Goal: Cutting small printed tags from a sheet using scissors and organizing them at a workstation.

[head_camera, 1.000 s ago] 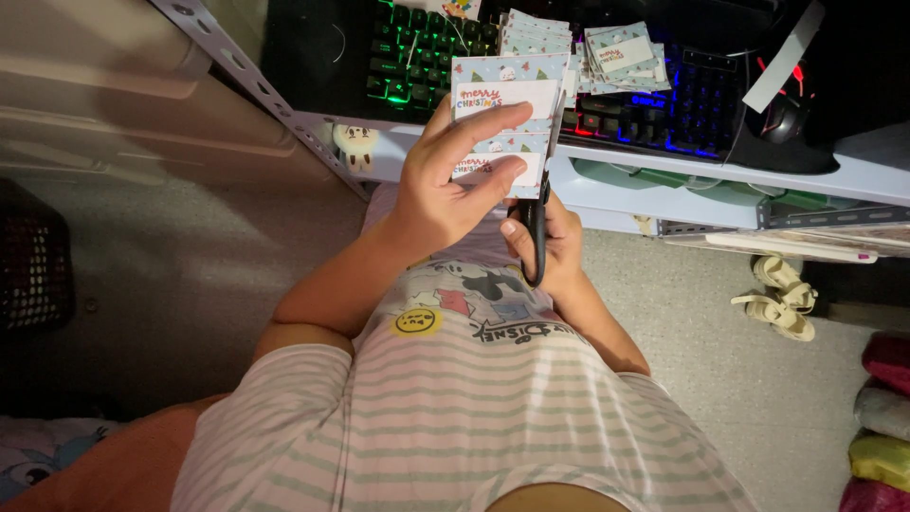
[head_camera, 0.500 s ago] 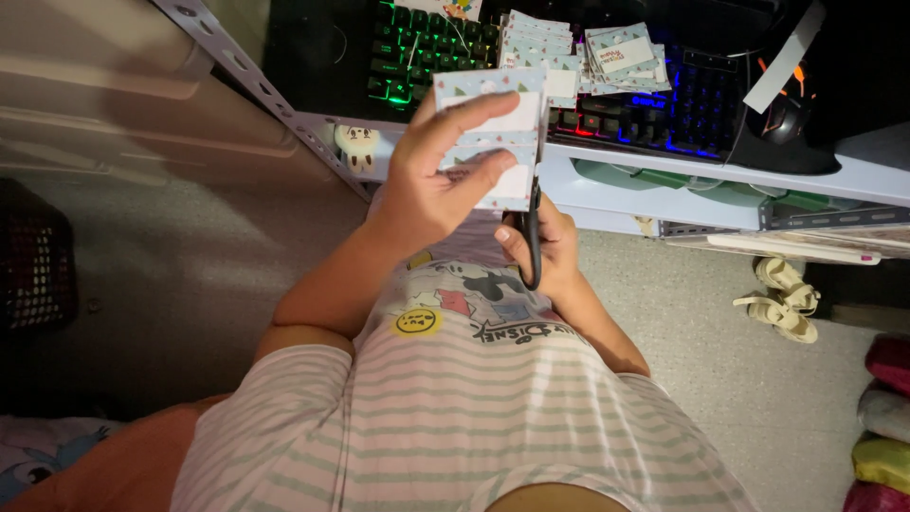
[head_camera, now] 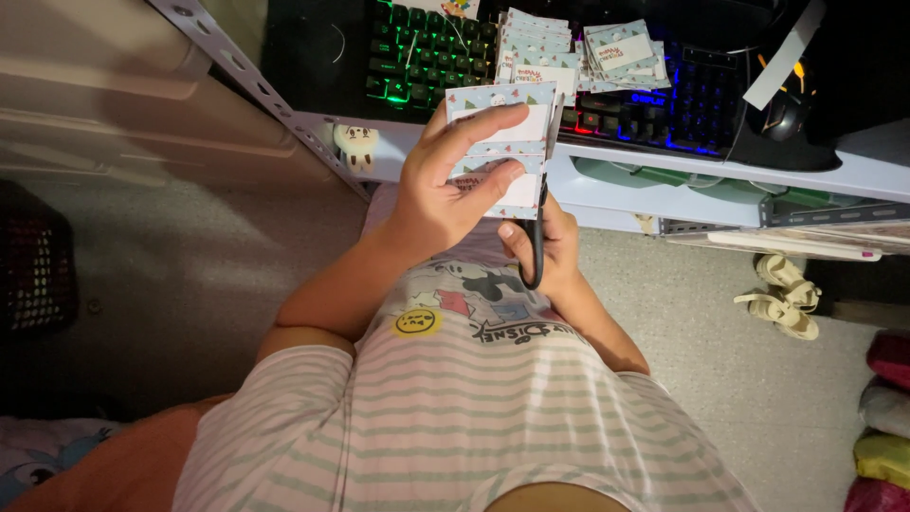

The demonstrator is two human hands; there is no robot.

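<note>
- Left hand (head_camera: 441, 194): fingers curled and clamped on a pale blue printed paper sheet of white-panelled cards (head_camera: 502, 133), held upright above the lap;
- Right hand (head_camera: 550, 245): fingers closed through black-handled scissors (head_camera: 538, 232), blades seemingly at the sheet's right edge;
- Beyond: 2 loose piles of matching cut cards (head_camera: 569, 43) lie on a backlit black keyboard (head_camera: 417, 52) on the grey desk shelf (head_camera: 853, 175).

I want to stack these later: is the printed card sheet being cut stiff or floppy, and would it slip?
Probably fairly stiff: the card sheet stands flat in the left hand without drooping. Likely light, since fingers alone hold it. Its surface may be smooth, so the cut cards on the keyboard could slide; they already lie fanned.
</note>
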